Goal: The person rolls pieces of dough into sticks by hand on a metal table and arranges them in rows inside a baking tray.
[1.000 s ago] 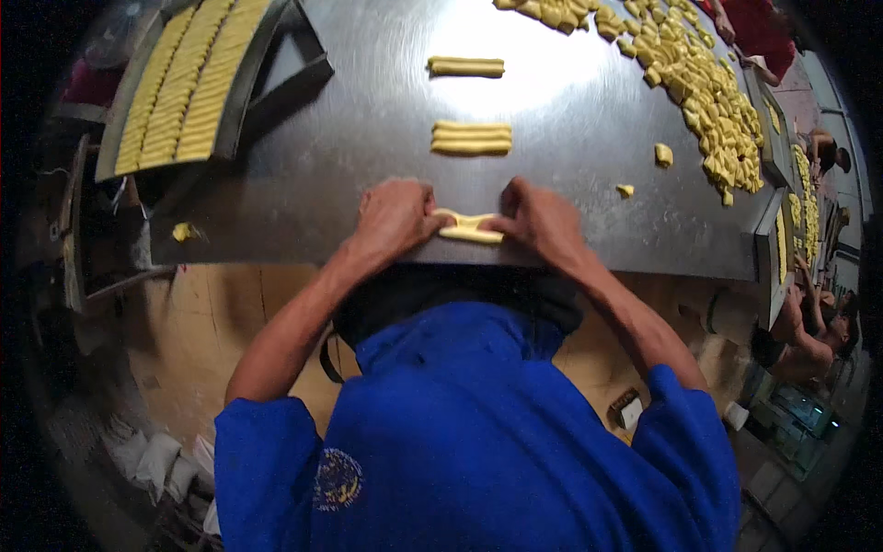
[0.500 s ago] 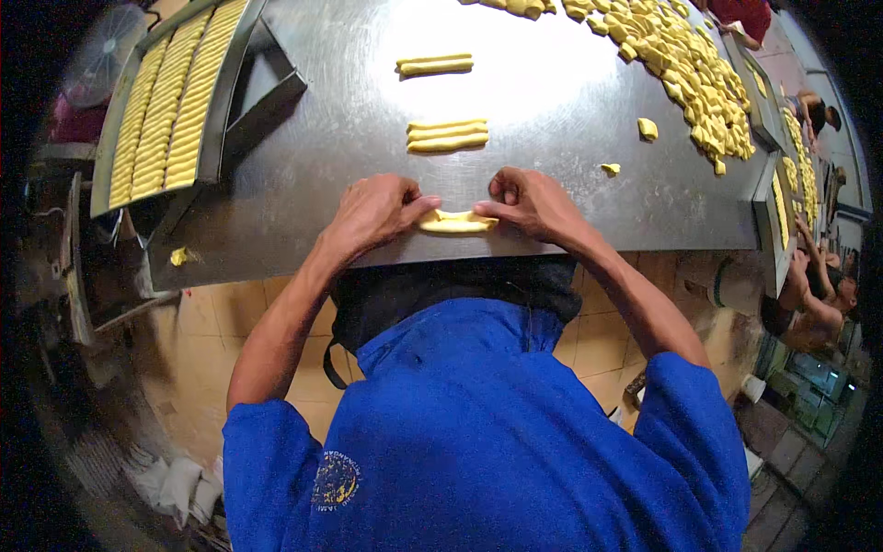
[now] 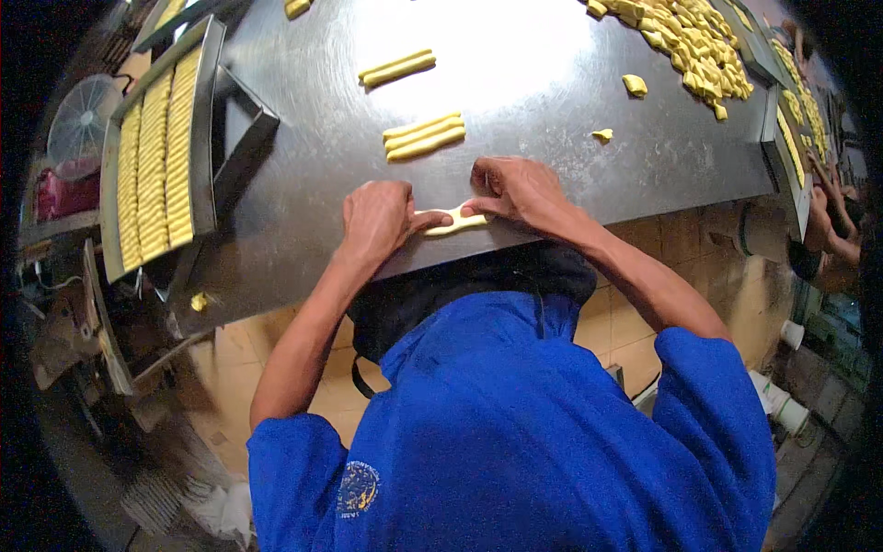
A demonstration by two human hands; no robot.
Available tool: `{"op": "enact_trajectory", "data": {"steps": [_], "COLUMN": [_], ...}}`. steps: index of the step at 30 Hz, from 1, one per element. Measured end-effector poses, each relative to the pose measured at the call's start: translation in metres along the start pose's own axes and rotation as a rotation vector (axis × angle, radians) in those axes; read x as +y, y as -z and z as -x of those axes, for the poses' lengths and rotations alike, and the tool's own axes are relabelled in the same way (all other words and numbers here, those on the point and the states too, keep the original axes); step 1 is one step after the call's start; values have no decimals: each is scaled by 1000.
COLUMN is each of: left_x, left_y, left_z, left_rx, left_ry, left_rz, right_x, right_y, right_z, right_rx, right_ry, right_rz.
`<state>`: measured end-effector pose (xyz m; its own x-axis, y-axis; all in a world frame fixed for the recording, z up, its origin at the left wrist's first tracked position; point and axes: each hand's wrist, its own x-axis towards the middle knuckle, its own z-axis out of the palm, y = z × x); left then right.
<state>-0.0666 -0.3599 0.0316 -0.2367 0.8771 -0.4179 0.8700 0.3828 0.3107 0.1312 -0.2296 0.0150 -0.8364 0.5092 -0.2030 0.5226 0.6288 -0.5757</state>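
The dough stick [image 3: 457,222] lies at the near edge of the steel tabletop [image 3: 552,83], between both hands. The left hand [image 3: 377,219] presses its left end with flat fingers, the right hand [image 3: 517,189] pinches the right end. It looks soft and light and probably bends or breaks easily, so support along its length seems best. At the far left, a metal tray [image 3: 210,138] holds three rows of finished sticks [image 3: 152,166].

Overhead glare whitens the steel table [image 3: 589,120]; fisheye rim bends, darkens.
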Motion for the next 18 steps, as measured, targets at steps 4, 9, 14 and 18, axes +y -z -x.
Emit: {"op": "enact_trajectory", "data": {"steps": [4, 9, 14, 18], "left_x": [-7, 1, 5, -7], "left_y": [-8, -7, -5, -7], "left_z": [4, 8, 4, 4], "left_rx": [85, 131, 110, 71], "left_ry": [-37, -33, 49, 38], "left_rz": [145, 61, 37, 159], "right_x": [20, 6, 13, 14], "right_y": [-10, 0, -12, -10], "right_z": [4, 1, 2, 3], "right_rx": [110, 101, 237, 124], "right_ry": [83, 18, 153, 43], "right_rz": [-8, 10, 38, -24]}}
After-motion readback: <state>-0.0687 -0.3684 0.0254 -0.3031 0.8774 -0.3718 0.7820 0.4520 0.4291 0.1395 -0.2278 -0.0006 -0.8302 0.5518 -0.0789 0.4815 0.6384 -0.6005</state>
